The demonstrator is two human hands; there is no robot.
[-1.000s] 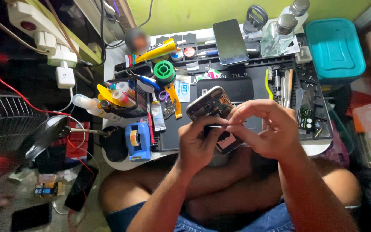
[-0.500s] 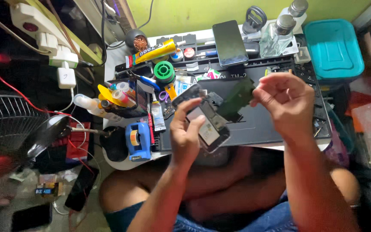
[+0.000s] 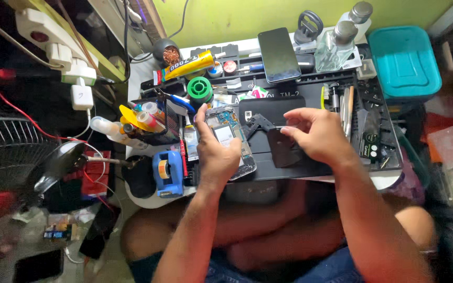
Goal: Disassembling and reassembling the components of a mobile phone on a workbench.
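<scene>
My left hand [image 3: 217, 157] grips an opened phone [image 3: 226, 131] from its left side, with the bare circuit parts facing up. It is held just above the black work mat [image 3: 342, 157]. My right hand [image 3: 315, 137] is to the right of the phone, fingers pinched on a dark flat cover piece [image 3: 284, 149] that rests low over the mat. A small black angular part [image 3: 259, 124] sticks out by the fingertips, between the two hands. My crossed legs are below the table edge.
Behind the mat lie a dark phone [image 3: 279, 55], a yellow glue tube [image 3: 190, 65], a green spool [image 3: 199, 89] and two clear bottles [image 3: 336, 44]. A teal lidded box [image 3: 405, 63] stands at right. A blue tape dispenser [image 3: 168, 173], tool cup [image 3: 148, 123] and fan [image 3: 1, 152] are at left.
The dark cover has come off the phone: my right hand lifted it away to the right, then lowered it toward the mat. My left hand kept the phone and brought it down.
</scene>
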